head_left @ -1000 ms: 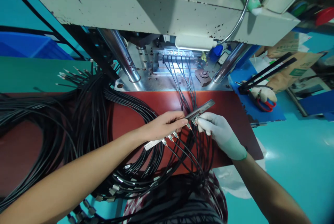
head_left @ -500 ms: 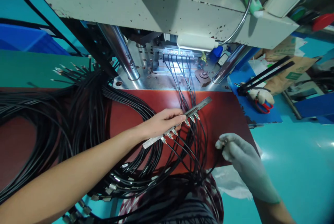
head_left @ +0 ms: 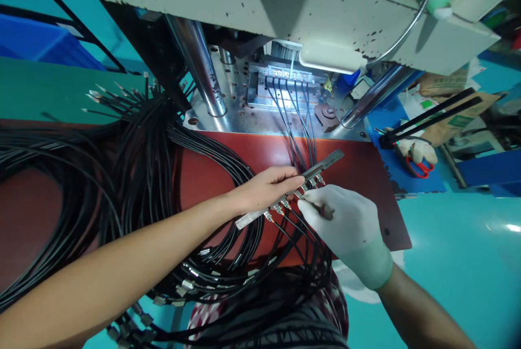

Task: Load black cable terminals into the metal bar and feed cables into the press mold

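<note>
My bare left hand [head_left: 268, 189] grips a narrow metal bar [head_left: 332, 159] near its middle, thumb on top, and the bar slants up to the right. Several small silver connectors [head_left: 278, 208] sit along its lower edge, with black cables trailing from them. My right hand [head_left: 345, 221], in a white glove, is closed at the bar's lower edge just right of my left thumb. Its fingertips pinch a cable connector there, which the glove mostly hides. Beyond the bar, black cables [head_left: 287, 115] run into a lit metal mold [head_left: 280, 100] in the press.
A large bundle of black cables [head_left: 142, 170] lies on the red-brown board [head_left: 358, 170] to the left, and more hang over my lap. Steel press columns [head_left: 203, 72] flank the mold, below a white lamp [head_left: 331, 57]. Red-handled scissors [head_left: 419, 167] lie on a blue surface at right.
My right hand has moved left and up from the board's right side to the bar, its fingers now at the connectors. The view has shifted slightly; my left hand still holds the bar.
</note>
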`<state>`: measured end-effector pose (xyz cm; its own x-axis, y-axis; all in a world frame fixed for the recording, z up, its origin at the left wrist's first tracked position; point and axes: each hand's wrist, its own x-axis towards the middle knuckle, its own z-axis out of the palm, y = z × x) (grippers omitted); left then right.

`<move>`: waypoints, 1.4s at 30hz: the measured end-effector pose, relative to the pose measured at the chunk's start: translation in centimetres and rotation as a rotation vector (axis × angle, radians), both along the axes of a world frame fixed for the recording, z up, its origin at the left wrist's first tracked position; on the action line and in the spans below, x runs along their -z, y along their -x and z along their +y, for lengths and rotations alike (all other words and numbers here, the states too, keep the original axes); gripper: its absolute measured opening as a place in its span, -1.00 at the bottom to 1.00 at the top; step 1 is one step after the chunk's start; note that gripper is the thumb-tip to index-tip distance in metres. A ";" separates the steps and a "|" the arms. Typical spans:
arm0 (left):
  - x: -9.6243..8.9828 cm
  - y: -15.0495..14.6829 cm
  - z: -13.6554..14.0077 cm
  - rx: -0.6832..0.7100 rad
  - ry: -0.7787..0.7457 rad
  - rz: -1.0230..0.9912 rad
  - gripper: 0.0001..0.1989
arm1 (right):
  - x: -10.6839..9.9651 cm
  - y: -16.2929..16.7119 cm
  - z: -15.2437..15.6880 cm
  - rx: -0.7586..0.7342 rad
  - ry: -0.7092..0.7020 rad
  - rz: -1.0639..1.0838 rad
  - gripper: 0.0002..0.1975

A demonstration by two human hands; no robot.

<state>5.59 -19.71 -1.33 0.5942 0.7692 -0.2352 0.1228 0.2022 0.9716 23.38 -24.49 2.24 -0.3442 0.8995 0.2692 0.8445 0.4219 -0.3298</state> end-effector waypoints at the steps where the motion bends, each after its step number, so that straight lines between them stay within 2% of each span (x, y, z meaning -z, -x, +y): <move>1: 0.0 0.0 0.0 -0.004 0.008 0.004 -0.66 | -0.1 0.0 0.0 -0.014 -0.019 -0.053 -0.77; 4: -0.1 0.0 0.0 -0.017 0.020 0.012 -0.65 | -0.5 0.2 0.1 -0.034 -0.030 -0.148 -0.76; 10: 0.1 0.0 0.1 -0.036 0.019 0.007 -0.64 | -0.5 0.6 0.3 -0.020 -0.048 -0.179 -0.76; 20: -0.2 0.0 0.1 -0.053 0.061 0.001 -0.65 | -0.2 0.5 1.0 -0.021 -0.009 -0.149 -0.80; 31: -0.5 -0.2 0.0 -0.079 0.136 -0.031 -0.68 | 0.0 0.9 1.1 -0.032 -0.057 -0.142 -0.72; 42: 0.1 -0.4 0.2 -0.139 0.045 -0.012 -0.66 | 0.3 1.4 1.6 -0.043 -0.054 -0.175 -0.70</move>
<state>6.00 -19.55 -1.39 0.4857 0.8332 -0.2644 0.0788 0.2595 0.9625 21.94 -22.86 1.98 -0.4278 0.8688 0.2492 0.8678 0.4719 -0.1554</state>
